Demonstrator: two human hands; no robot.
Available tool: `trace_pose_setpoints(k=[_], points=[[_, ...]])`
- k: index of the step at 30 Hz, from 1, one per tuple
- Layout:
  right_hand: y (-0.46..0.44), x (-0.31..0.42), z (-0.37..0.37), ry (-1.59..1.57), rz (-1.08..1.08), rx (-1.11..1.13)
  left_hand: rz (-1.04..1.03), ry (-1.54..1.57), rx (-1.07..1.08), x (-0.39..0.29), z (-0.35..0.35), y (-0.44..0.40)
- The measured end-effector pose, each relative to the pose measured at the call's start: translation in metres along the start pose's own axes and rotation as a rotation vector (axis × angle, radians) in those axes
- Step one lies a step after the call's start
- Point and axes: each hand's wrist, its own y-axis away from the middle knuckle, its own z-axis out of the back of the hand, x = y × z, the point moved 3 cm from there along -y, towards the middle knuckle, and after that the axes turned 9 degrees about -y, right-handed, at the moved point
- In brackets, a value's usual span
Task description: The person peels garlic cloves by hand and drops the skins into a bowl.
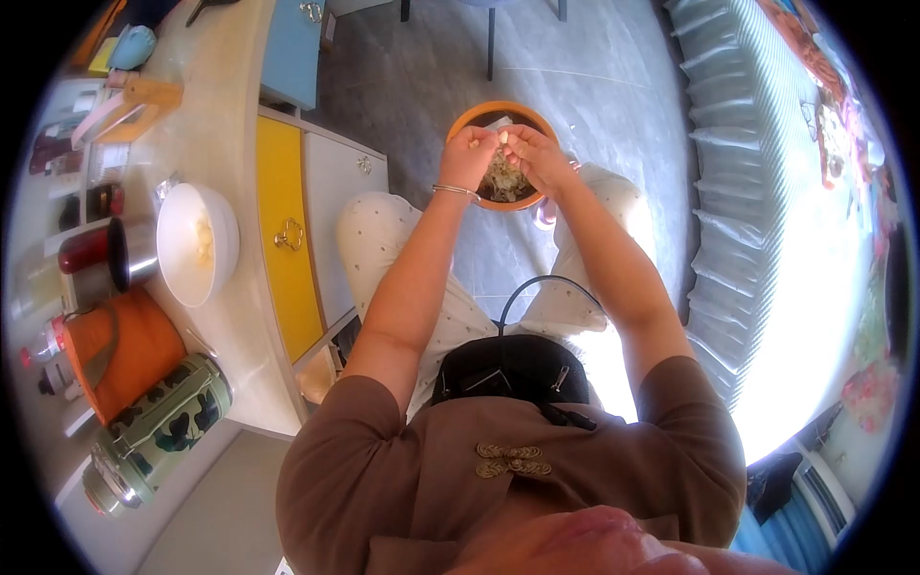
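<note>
Piece (504, 137), small and pale, pinched between left hand (470, 156) and right hand (539, 158), close together above orange bin (503, 105) with pale scraps (503, 182) inside; at left, white bowl (182, 235) on countertop (216, 105).

Orange bin (502, 105), off-white morsel (504, 137), white bowl (175, 240), yellow drawer (281, 182), dark-blotched green flask (163, 431), spotted cream trousers (377, 244)

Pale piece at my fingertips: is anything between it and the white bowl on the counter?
Yes, likely: the edge of the counter above the yellow front, to your left, then the rim of the white bowl. I see nothing else blocking the pale piece.
</note>
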Motion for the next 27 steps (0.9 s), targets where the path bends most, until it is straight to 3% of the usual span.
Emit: trace_pose_setpoints(k=[2, 11, 18, 23, 27], points=[[0.000, 0.000, 0.000, -0.009, 0.006, -0.008, -0.382, -0.441, -0.173, -0.005, 0.002, 0.001], [-0.001, -0.002, 0.002, 0.134, -0.033, -0.034, -0.498, -0.916, -0.265, -0.027, -0.003, 0.019], [-0.002, -0.004, 0.002, 0.096, -0.031, -0.029, -0.513, -0.952, -0.253, -0.032, -0.007, 0.022], [-0.003, -0.002, 0.003, 0.019, -0.021, -0.024, -0.403, -0.718, -0.203, -0.027, -0.001, 0.017], [0.000, 0.001, 0.000, -0.016, -0.040, -0.003, -0.349, -0.750, -0.182, -0.030, 0.000, 0.017]])
